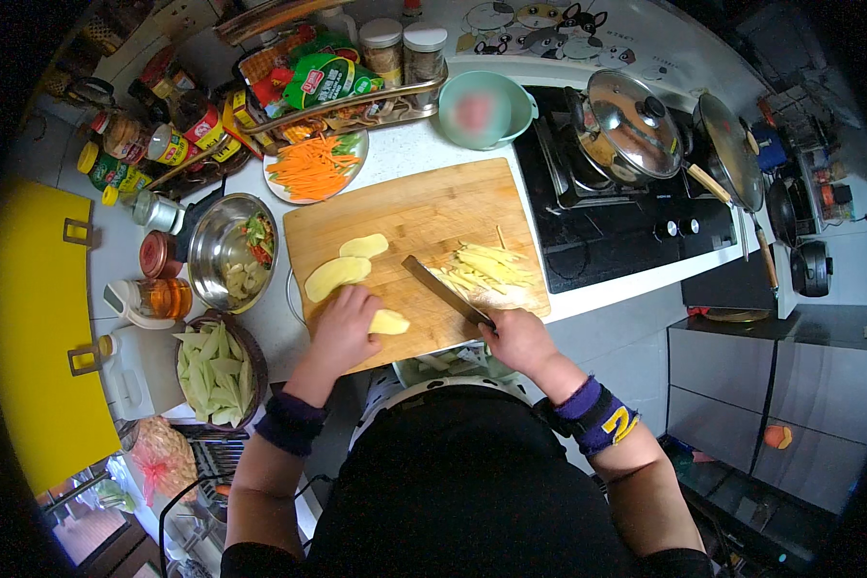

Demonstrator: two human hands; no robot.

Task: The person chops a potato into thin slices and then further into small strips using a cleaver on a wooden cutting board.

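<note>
My right hand (pixel 518 338) grips the handle of a kitchen knife (pixel 444 289), whose blade points up and left over the wooden cutting board (pixel 397 195). Pale yellow strips, apparently potato, lie in a pile (pixel 488 267) to the right of the blade. At the board's lower left, my left hand (pixel 347 325) rests on a pale yellow piece (pixel 389 322); its fingertips are partly hidden, so its hold cannot be told. Two flat slices, one large (pixel 337 278) and one smaller (pixel 364 246), lie just above this hand.
A plate of carrot strips (pixel 314 170) and a steel bowl (pixel 213 231) with chopped ingredients stand beyond and left. Lower left is a bowl of pale green slices (pixel 215 372). A green basin (pixel 518 108) stands behind the board; a lidded pan (pixel 632 130) sits on the stove (pixel 607 253) at right.
</note>
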